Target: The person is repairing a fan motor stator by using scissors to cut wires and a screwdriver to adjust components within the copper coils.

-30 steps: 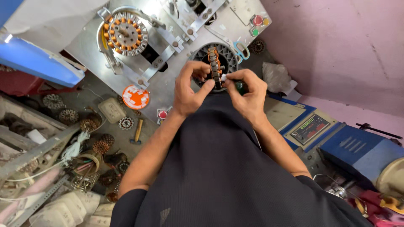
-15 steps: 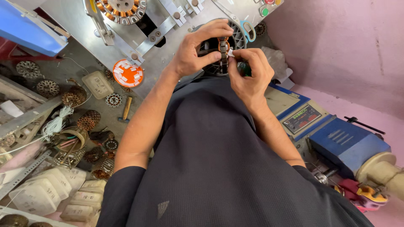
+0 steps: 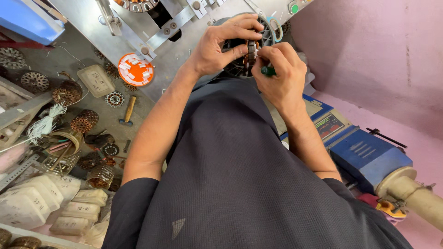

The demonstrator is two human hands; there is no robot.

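Both hands meet at the top of the view, above the person's dark shirt [image 3: 230,175]. The left hand [image 3: 217,46] has its grip clamped on a round, dark motor core [image 3: 249,51] with copper windings, thumb underneath and fingers curled over the top edge. The right hand [image 3: 279,76] presses against the same core from the other side, its grip closed around a small tool with a green handle [image 3: 267,71], whose tip is hidden behind the fingers. The core is held up in the air in front of a grey metal machine [image 3: 175,27]. On the worktop [image 3: 92,60] to the left lie an orange disc [image 3: 135,69], a small hammer [image 3: 127,110] and several copper-wound coils [image 3: 84,121]. A blue box [image 3: 369,159] sits to the right, near the pink wall [image 3: 378,50].
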